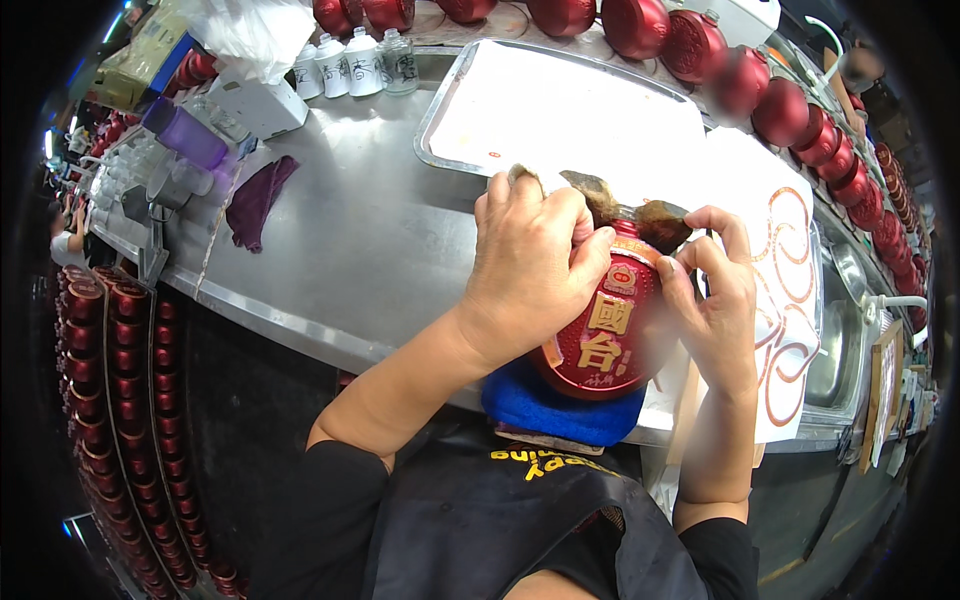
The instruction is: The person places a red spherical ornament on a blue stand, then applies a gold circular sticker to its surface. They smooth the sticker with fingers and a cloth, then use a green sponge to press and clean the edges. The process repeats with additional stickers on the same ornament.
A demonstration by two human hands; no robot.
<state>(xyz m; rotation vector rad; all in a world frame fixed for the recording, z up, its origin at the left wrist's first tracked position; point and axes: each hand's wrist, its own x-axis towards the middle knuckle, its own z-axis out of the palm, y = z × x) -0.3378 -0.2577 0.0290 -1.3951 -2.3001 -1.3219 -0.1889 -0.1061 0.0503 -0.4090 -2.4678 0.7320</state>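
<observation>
A round red bottle [618, 330] with raised gold characters leans on a folded blue cloth [570, 408] before me. Across its shoulder, below the neck, runs an orange-gold decal strip [636, 250]. My left hand [530, 260] is closed at the strip's left end, its thumb against the bottle; the other fingertips are partly hidden. With thumb and forefinger, my right hand [715, 290] pinches near the strip's right end. Worn brown pads, one beside my left fingers [592, 195] and another dark brown one [663, 226] by my right forefinger, sit around the neck.
White sheets with ring-shaped decals [790, 300] lie right of the bottle, near a sink [828, 370]. Beyond it is a metal tray [455, 110] holding white paper. A purple cloth [260, 203] and small white bottles [362, 65] are leftward. Red bottles [700, 45] line the back.
</observation>
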